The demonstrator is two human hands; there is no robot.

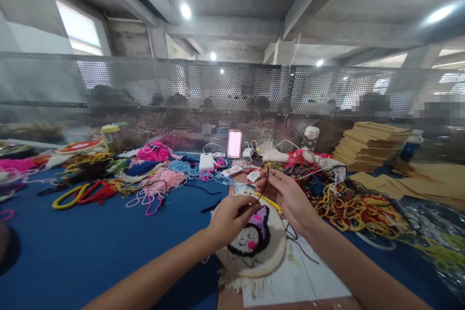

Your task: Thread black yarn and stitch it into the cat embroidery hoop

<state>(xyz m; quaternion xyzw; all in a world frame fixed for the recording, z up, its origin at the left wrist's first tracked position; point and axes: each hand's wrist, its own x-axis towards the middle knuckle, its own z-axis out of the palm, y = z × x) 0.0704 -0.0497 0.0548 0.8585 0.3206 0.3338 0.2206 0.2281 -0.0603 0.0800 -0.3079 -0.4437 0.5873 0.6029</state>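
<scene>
One camera sits on the person's head, looking forward and slightly down across the blue counter (72, 252). It is close to the work: both forearms enter from the bottom edge, at 6 to 7 o'clock and at 5 o'clock, and the hands meet just below the middle of the frame. The wide lens bends the scene, so the counter curves away to 9 and 3 o'clock. Straight ahead at 12 o'clock, further off, a mesh screen (232, 87) crosses the full width, with concrete ceiling beams (301, 5) above it. With only this single view, nothing overlaps with another camera.
</scene>
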